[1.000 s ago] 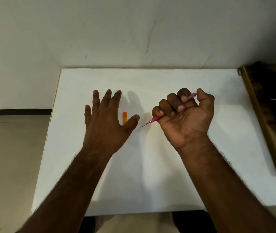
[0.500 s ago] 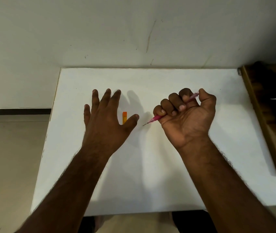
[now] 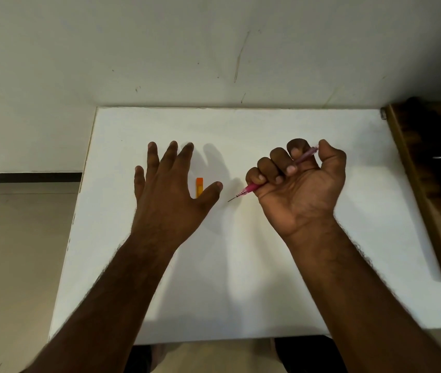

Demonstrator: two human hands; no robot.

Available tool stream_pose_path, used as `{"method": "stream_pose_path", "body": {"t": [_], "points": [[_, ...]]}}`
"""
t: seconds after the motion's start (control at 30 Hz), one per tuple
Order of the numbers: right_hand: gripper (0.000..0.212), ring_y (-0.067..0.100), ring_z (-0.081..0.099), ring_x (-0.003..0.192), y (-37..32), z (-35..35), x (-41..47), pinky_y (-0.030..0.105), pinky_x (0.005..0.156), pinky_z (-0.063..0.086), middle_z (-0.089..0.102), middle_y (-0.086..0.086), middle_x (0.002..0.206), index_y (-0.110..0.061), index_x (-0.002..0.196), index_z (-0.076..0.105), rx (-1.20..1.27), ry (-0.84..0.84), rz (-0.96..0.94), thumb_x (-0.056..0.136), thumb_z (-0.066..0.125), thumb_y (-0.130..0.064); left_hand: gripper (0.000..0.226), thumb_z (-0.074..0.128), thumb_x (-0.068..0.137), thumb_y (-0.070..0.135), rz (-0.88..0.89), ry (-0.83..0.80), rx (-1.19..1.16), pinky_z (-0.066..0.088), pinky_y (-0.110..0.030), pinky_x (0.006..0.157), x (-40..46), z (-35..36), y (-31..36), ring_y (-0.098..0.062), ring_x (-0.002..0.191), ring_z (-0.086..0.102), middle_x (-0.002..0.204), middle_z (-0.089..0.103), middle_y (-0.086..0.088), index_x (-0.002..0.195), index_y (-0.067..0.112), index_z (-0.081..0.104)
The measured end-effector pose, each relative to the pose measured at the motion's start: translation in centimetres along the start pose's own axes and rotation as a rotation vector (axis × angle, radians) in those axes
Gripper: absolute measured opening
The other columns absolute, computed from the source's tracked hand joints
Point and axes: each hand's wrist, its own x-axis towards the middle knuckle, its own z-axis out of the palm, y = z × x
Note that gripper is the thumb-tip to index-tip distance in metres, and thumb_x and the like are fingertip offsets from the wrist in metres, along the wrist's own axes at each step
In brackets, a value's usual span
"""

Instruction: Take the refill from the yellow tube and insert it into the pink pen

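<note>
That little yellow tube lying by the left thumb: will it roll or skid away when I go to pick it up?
The yellow tube looks small and probably very light, so a nudge from the left hand could skid it across the smooth white table. It lies flat; whether it would roll I cannot tell. Pinching from both sides seems safest.

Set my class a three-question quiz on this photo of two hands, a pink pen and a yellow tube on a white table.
1. True or false: the right hand grips the pink pen.
2. Where does the yellow tube lie? A) in the right fist B) on the white table between the left hand's forefinger and thumb C) on the floor
3. Fill in: the pen's thin tip points toward the person's ____ side.

Key: 1 true; 2 B; 3 left.
</note>
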Motion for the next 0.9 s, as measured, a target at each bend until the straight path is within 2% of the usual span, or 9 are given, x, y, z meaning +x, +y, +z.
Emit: {"method": "stream_pose_path", "body": {"t": [0.47, 0.57, 0.77, 0.9], "points": [[0.041, 0.017, 0.018, 0.056, -0.16, -0.07, 0.17, 0.03, 0.058, 0.028, 0.029, -0.002, 0.057, -0.016, 0.069, 0.044, 0.009, 0.012, 0.003, 0.095, 0.033, -0.045, 0.087, 0.05, 0.087, 0.07, 0.011, -0.005, 0.003, 0.002, -0.053, 0.122, 0.11, 0.08, -0.19, -0.02, 0.155, -0.009, 0.168, 0.014, 0.003, 0.157, 0.029, 0.02], [0.044, 0.016, 0.022, 0.054, -0.3, -0.32, 0.31, 0.029, 0.058, 0.029, 0.031, -0.003, 0.059, -0.016, 0.072, 0.045, 0.033, 0.018, 0.007, 0.096, 0.034, -0.05, 0.09, 0.05, 0.085, 0.073, 0.013, -0.016, -0.006, 0.001, -0.053, 0.122, 0.3, -0.03, -0.48, -0.019, 0.155, -0.01, 0.168, 0.013, 0.003, 0.157, 0.03, 0.019], [0.04, 0.016, 0.02, 0.052, -0.97, -0.81, 0.44, 0.028, 0.058, 0.027, 0.029, -0.003, 0.056, -0.016, 0.067, 0.041, 0.062, 0.057, -0.035, 0.094, 0.032, -0.043, 0.109, 0.063, 0.07, 0.074, 0.01, -0.061, -0.024, 0.002, -0.054, 0.123, 0.67, -0.41, -0.69, -0.019, 0.155, -0.01, 0.168, 0.011, 0.003, 0.158, 0.03, 0.018], [0.039, 0.016, 0.019, 0.052, -0.88, -0.87, 0.45, 0.028, 0.057, 0.027, 0.029, -0.003, 0.055, -0.016, 0.067, 0.041, 0.07, 0.063, -0.029, 0.093, 0.033, -0.043, 0.122, 0.053, 0.053, 0.083, 0.027, -0.064, -0.058, 0.004, -0.053, 0.123, 0.66, -0.4, -0.31, -0.018, 0.155, -0.009, 0.168, 0.012, 0.005, 0.158, 0.03, 0.019]]}}
